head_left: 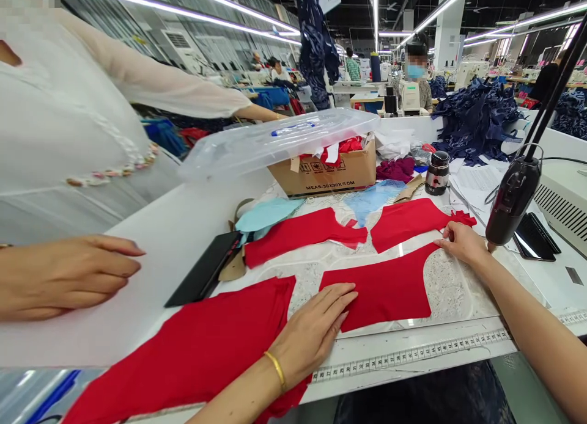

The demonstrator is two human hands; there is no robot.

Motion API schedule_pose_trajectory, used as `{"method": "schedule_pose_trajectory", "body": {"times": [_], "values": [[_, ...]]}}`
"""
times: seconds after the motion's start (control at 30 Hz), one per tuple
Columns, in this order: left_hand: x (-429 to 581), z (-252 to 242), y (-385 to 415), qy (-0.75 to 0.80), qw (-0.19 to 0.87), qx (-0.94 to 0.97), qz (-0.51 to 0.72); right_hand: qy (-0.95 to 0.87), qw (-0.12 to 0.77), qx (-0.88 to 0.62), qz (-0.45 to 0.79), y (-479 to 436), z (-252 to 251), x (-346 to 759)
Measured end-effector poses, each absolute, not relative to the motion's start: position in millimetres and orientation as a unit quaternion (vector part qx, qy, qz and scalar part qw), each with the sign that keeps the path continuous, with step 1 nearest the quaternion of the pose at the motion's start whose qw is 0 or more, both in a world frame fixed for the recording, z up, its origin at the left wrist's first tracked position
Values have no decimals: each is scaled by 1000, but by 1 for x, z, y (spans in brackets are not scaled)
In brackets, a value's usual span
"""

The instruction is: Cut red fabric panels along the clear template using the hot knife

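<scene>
My left hand [312, 332], a gold bangle on its wrist, lies flat with fingers stretched out on the near end of a curved red fabric piece [389, 286]. My right hand [461, 241] rests with fingers bent on the far tip of that same piece. The piece lies on a clear plastic sheet [452, 289] over a speckled pattern. Two more red cut pieces [302, 231] [410, 221] lie beyond it. A larger red fabric [192, 350] spreads under my left forearm.
A person in white stands at the left, one hand [68, 277] resting on the table. A cardboard box [323, 170] under a clear lid, a black phone [204, 270], a dark jar [437, 172], a black lamp head [512, 198], and a tape measure [413, 354] along the front edge.
</scene>
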State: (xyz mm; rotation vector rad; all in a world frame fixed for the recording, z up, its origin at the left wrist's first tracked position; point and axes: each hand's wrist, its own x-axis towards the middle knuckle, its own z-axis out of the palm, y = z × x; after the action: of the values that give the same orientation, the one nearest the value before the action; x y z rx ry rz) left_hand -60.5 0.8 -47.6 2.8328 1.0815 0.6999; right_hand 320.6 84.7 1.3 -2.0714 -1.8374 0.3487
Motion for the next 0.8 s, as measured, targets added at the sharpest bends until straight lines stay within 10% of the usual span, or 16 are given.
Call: {"method": "schedule_pose_trajectory", "body": {"times": [0.8], "values": [[-18,-10,149,495,16,862,110,-666,211,-692,180,90,-10,337]]}}
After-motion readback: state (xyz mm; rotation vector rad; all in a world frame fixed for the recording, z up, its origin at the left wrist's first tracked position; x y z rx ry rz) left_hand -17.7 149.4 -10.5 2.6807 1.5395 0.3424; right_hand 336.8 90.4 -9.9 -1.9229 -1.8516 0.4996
